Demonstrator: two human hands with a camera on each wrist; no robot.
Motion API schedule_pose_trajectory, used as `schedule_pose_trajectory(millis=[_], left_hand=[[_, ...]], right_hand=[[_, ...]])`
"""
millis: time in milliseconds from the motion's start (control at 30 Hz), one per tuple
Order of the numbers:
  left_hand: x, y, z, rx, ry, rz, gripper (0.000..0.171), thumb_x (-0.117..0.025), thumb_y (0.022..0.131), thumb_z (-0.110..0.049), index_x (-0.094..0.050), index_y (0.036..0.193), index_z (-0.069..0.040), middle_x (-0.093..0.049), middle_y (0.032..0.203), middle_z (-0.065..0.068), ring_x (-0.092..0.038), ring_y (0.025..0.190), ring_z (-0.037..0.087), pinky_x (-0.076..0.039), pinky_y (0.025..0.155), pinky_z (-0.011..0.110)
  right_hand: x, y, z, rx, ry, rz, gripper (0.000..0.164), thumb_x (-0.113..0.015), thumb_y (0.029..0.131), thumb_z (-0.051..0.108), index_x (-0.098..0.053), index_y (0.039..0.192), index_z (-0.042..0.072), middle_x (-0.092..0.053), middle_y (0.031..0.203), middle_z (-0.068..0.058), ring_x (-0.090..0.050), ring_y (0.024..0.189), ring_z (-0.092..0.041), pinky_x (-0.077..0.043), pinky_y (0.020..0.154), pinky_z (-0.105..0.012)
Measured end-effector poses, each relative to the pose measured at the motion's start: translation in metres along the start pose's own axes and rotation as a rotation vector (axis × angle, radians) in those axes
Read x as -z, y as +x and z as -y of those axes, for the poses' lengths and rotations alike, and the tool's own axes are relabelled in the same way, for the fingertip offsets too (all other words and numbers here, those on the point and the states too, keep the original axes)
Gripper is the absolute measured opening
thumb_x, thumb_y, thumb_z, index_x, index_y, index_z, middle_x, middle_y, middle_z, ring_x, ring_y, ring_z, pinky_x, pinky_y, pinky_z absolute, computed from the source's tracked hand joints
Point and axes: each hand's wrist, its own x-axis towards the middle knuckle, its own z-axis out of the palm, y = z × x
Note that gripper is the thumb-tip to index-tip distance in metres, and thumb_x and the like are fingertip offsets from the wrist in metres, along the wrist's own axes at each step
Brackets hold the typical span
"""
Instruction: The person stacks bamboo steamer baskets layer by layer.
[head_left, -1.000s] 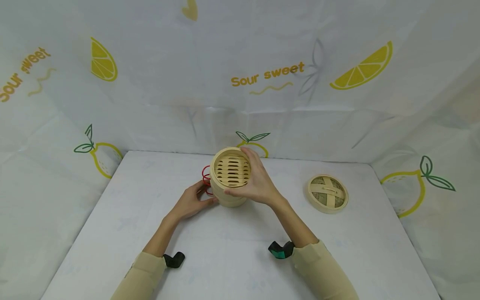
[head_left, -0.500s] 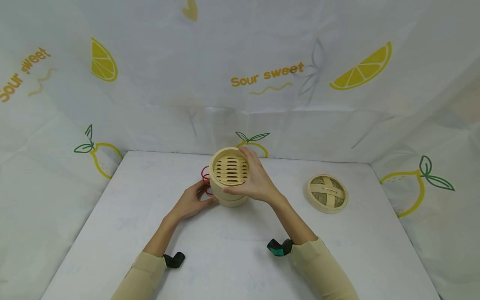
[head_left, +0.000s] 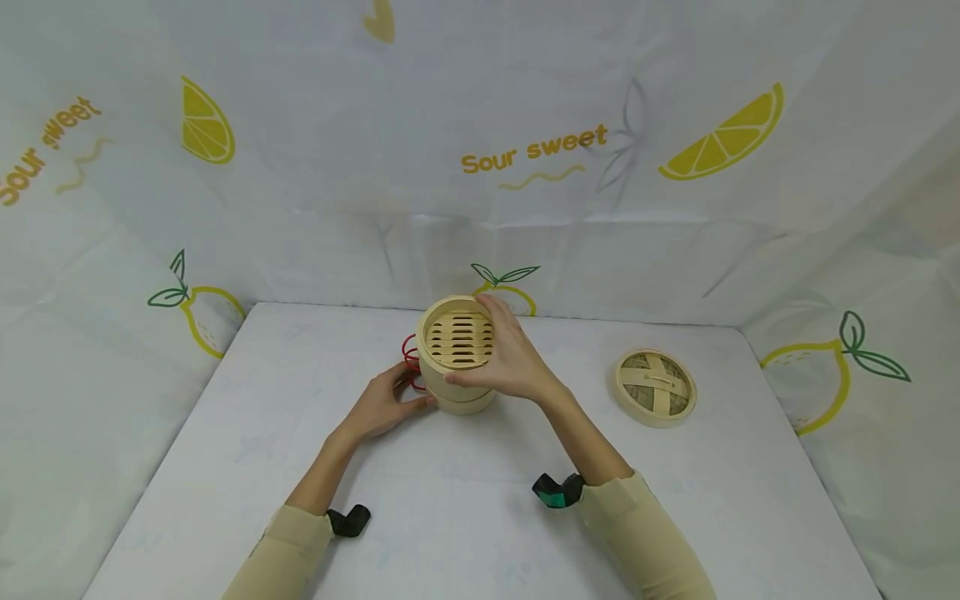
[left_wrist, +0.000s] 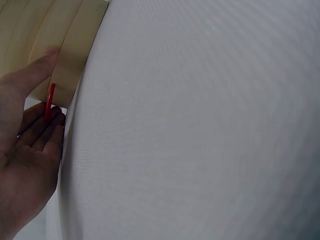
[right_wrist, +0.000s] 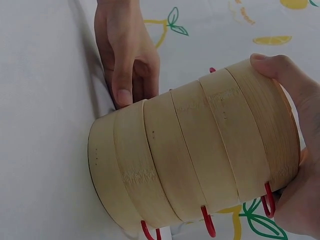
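Observation:
A stack of small round bamboo steamer baskets (head_left: 457, 379) stands toward the back of the table, its slatted top basket (head_left: 432, 360) without a cover. My right hand (head_left: 513, 357) grips this top basket at its right side, fingers behind and thumb in front. Low on the left, my left hand (head_left: 384, 406) holds the bottom basket (right_wrist: 107, 155): its thumb presses the side wall, while the other fingers lie beside a red loop handle (left_wrist: 50, 97), partly hidden. More red handles (right_wrist: 208, 221) line the stack's side in the right wrist view.
A round bamboo lid (head_left: 652, 387) with a crossed band lies on the white table (head_left: 450, 517), right of the stack. Behind the table hangs a white lemon-print sheet (head_left: 337, 167). Black devices (head_left: 558, 492) sit at both wrists.
My right hand has shifted slightly left with the top basket, which sits closer in line with the baskets under it. The left hand and the lid have stayed in place.

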Motion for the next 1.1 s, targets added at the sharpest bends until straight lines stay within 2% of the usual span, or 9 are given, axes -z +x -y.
schedule_pose_trajectory(millis=[333,600,1100], left_hand=[[0.0005,0.0002,0.0008,0.002,-0.001,0.002,0.07,-0.09,0.091,-0.025,-0.058,0.151,-0.006,-0.064,0.153,0.014,-0.057,0.151,0.032,-0.047,0.131,0.043],[0.0001,-0.0011,-0.0009,0.0,0.006,0.0,0.072,-0.089,0.092,-0.026,-0.057,0.153,-0.006,-0.065,0.152,0.015,-0.058,0.15,0.034,-0.047,0.13,0.045],[-0.0003,-0.0013,-0.0023,-0.005,-0.015,-0.002,0.072,-0.09,0.092,-0.026,-0.057,0.152,-0.005,-0.064,0.153,0.017,-0.056,0.151,0.035,-0.047,0.131,0.047]], right_hand=[[0.0009,0.0014,-0.0001,-0.009,-0.005,0.008,0.127,-0.099,0.068,0.046,-0.029,0.168,0.01,-0.036,0.171,-0.01,-0.04,0.157,-0.032,-0.04,0.132,-0.063],[0.0013,0.0005,0.0,-0.035,-0.011,0.03,0.13,-0.099,0.068,0.047,-0.025,0.17,0.012,-0.031,0.175,-0.012,-0.035,0.162,-0.033,-0.037,0.134,-0.064],[0.002,0.0004,-0.001,-0.01,-0.023,0.034,0.13,-0.102,0.068,0.046,-0.028,0.169,0.009,-0.035,0.171,-0.013,-0.041,0.157,-0.034,-0.04,0.133,-0.062]])
